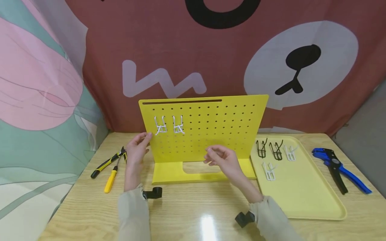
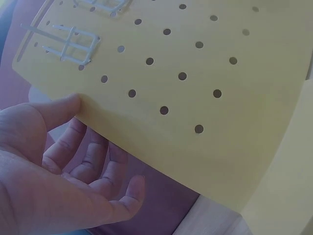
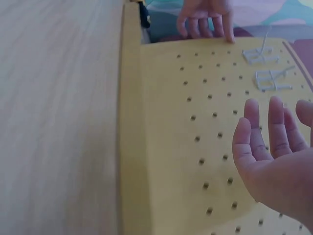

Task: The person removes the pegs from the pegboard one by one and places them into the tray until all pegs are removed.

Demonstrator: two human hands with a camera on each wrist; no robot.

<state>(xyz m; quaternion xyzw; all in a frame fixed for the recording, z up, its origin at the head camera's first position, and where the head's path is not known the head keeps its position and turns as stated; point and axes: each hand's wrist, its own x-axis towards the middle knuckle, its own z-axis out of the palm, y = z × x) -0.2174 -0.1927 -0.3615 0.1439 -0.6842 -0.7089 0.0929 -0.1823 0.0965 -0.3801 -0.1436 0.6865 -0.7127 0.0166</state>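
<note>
A yellow pegboard [image 1: 208, 145] stands upright on its own base, with rows of small holes. Two white wire hooks [image 1: 161, 126] hang side by side at its upper left. At the board's left edge, my left hand [image 1: 138, 150] pinches the panel; the left wrist view shows the thumb on the front face and the other fingers behind the edge. My right hand [image 1: 225, 161] hovers before the lower middle of the board, fingers loosely bent and holding nothing. In the right wrist view that hand [image 3: 279, 152] is palm-up, apart from the panel.
To the right, a yellow tray [image 1: 304, 197] holds two black wire hooks [image 1: 276, 151] and two white ones [image 1: 269, 171]. Beyond it lies a blue-and-black wire stripper [image 1: 335, 164]. Cutting pliers [image 1: 105, 166] and a yellow-handled screwdriver [image 1: 111, 180] lie left of the board.
</note>
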